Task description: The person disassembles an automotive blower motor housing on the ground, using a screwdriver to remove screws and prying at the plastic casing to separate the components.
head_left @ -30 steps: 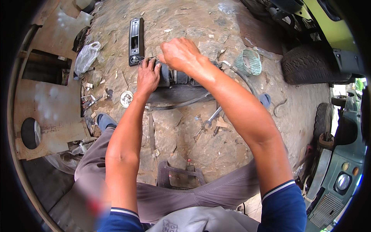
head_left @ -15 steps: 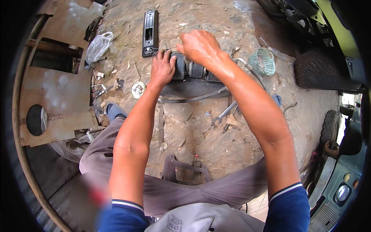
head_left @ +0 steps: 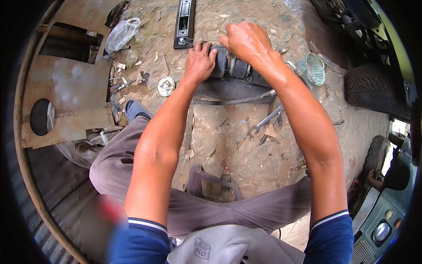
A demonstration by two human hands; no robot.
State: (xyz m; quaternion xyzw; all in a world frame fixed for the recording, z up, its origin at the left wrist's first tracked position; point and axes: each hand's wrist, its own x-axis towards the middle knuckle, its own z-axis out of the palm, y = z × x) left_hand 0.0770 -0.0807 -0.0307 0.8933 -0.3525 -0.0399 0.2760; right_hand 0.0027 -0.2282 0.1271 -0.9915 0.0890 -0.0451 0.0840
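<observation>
A black cylindrical machine part [head_left: 238, 68] with banded sections lies across a dark curved piece of rubber [head_left: 228, 91] on the ground. My left hand [head_left: 200, 64] grips its left end, fingers over the top and thumb against the side. A thin wire shows near those fingertips. Above the part's middle, my right hand [head_left: 250, 42] is closed in a pinch; whatever its fingers hold is hidden. Just beyond my left hand lies a long black housing [head_left: 184, 24] with a slotted pale inside.
A round tin [head_left: 165, 86] with small metal pieces stands left of my forearm. Wrenches [head_left: 263, 123] lie near my right forearm, a green basket [head_left: 311, 69] beyond. Plastic bag [head_left: 122, 34] and rusty sheet metal [head_left: 66, 101] are left; a tyre [head_left: 373, 88] and vehicle front [head_left: 382, 229] right.
The whole view has shifted, so the ground things sit a little further right and mostly higher. Both hands stay at the cylindrical part, the right one still closed above it.
</observation>
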